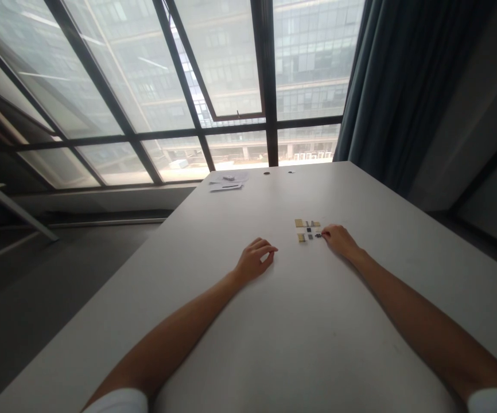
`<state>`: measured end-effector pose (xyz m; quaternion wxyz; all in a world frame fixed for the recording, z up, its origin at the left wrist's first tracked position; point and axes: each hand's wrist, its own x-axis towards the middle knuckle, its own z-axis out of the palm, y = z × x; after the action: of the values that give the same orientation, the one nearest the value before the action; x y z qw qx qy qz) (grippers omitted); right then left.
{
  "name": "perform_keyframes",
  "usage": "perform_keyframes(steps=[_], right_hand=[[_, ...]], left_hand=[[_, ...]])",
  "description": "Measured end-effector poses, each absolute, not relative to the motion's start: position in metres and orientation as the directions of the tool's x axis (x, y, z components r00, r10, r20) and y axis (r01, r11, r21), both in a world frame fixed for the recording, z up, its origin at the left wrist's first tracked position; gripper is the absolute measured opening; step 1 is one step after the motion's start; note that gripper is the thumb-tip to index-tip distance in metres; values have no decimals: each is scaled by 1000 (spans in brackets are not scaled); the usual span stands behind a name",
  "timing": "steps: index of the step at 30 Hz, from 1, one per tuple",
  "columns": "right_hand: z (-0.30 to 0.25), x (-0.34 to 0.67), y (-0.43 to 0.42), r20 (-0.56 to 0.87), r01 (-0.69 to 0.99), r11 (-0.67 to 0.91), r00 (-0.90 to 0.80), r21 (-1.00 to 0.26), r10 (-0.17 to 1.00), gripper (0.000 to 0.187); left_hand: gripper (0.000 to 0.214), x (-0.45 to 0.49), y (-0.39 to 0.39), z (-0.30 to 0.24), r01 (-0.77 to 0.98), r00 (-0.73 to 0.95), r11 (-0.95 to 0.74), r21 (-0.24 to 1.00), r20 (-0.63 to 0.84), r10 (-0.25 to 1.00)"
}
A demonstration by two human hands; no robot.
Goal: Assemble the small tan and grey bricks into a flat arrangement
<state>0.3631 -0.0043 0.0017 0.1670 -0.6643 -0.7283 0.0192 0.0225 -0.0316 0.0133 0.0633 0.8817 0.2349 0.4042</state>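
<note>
My right hand (338,238) is at the right edge of a cluster of tiny parts, its fingertips pinched together on a small dark piece (318,235) at the table surface. Beside that piece lie a grey piece (310,237) and a black square piece (309,230). A yellowish strip (299,223) of small parts sits at the back left of the cluster, and a shorter yellowish strip (302,237) lies nearer. Left of the cluster, my left hand (255,259) rests on the table, thumb and index tips brought together with nothing visible between them.
The white table (248,344) reaches to the windows. Papers (226,182) with a dark pen-like item lie at its far left. A round dark spot (266,173) and a small item (291,172) are near the back edge. A dark curtain (377,92) hangs at right.
</note>
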Motion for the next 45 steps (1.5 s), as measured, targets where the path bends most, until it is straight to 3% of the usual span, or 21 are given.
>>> perform_keyframes(steps=[7,13,20,27,32,45], right_hand=[[1,364,-3,226,959,128,-70,-253,972,21],[0,367,-1,275,930,117,-18,-348,961,21],[-5,374,2,480,929,-21,210,-370,852,45],[-23,381,6,356,930,-274,349,-245,867,51],[-30,383,6,214,940,-284,321,-189,923,46],[-27,381,4,238,941,-279,320,-190,917,40]], left_hand=[[18,22,-30,12,372,566,-878,303,676,473],[18,20,-30,11,396,558,-867,303,671,489],[35,16,-19,2,646,481,-698,310,544,687],[56,9,-10,-11,874,348,-443,197,382,856],[56,7,-8,-13,909,357,-386,160,184,916],[52,5,-6,-15,904,368,-399,154,194,909]])
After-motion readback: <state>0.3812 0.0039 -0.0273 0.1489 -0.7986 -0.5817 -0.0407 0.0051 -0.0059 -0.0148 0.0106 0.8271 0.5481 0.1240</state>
